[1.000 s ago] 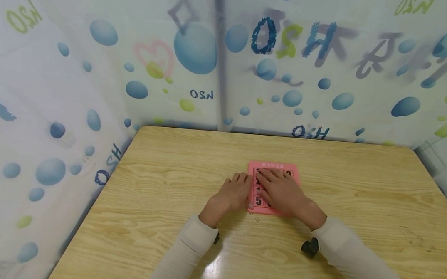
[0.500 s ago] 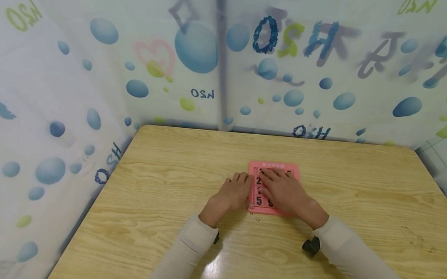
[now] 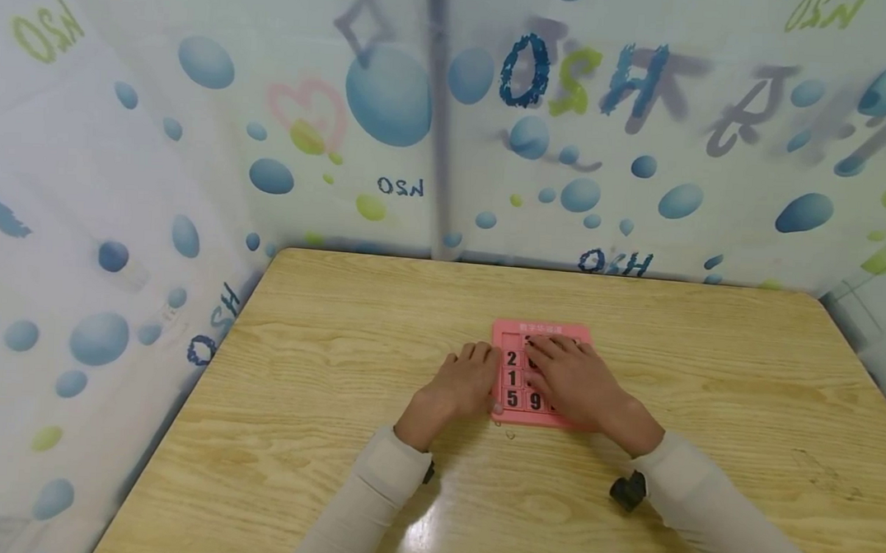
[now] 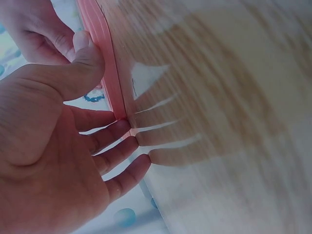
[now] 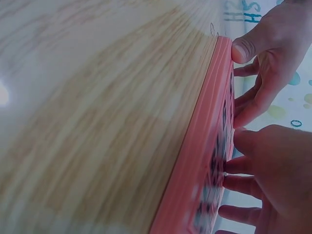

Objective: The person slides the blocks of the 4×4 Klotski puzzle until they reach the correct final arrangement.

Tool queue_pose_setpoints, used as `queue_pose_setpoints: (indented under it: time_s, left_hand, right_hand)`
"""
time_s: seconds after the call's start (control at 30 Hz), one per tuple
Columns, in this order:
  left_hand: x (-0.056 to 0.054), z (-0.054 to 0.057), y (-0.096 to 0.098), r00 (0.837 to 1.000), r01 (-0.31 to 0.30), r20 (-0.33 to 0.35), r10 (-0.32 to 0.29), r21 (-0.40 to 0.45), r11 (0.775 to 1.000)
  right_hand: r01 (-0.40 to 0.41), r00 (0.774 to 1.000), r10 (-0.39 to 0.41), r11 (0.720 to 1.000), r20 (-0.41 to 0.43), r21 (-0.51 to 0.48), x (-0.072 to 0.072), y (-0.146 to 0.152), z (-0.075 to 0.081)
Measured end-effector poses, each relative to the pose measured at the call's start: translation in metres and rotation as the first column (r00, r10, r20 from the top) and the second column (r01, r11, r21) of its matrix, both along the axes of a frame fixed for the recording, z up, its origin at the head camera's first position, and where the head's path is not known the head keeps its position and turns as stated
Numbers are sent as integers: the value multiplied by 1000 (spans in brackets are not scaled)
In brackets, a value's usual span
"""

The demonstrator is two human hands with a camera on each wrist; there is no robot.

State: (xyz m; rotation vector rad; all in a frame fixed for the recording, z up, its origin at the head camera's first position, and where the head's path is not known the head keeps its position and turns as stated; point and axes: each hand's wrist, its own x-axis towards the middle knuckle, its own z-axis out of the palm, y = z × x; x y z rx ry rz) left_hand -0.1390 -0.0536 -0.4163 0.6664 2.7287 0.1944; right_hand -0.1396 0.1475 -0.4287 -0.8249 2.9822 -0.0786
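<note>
A pink number slide puzzle (image 3: 541, 327) lies flat on the table, with black digits such as 2, 1, 5 and 9 showing. My left hand (image 3: 462, 382) rests along its left side. In the left wrist view, that thumb lies on the puzzle frame (image 4: 113, 83) and the fairly straight fingers reach down to its edge and the tabletop. Over the right part of the puzzle lies my right hand (image 3: 578, 383), its fingertips on the upper tiles. The right wrist view shows these slightly bent fingers touching the tile face. Several right-hand tiles are hidden; the top-left slot shows no tile.
The wooden table (image 3: 337, 330) reaches back to a curtain (image 3: 305, 204) printed with blue and green drops. Black wrist cameras (image 3: 628, 491) hang under both sleeves. Small marks (image 3: 510, 434) show on the wood just before the puzzle.
My right hand has slid a little to the right across the puzzle. The top-left tile has shifted right with it, uncovering its slot. My left hand and the frame stay in place.
</note>
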Motion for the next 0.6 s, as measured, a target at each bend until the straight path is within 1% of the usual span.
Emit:
queue_pose_setpoints:
  time_s: [0.2, 0.4, 0.6]
  left_hand:
    - [0, -1, 0, 1000, -3, 8, 3, -2, 1000]
    - [1, 1, 1, 1000, -5, 15, 5, 2, 1000]
    - [0, 0, 1, 1000, -3, 8, 4, -11, 1000]
  right_hand:
    - [7, 1000, -7, 1000, -5, 3, -1, 4, -2]
    - [5, 1000, -5, 1000, -10, -8, 1, 2, 0]
    - [-53, 998, 53, 999, -33, -1, 9, -5, 6]
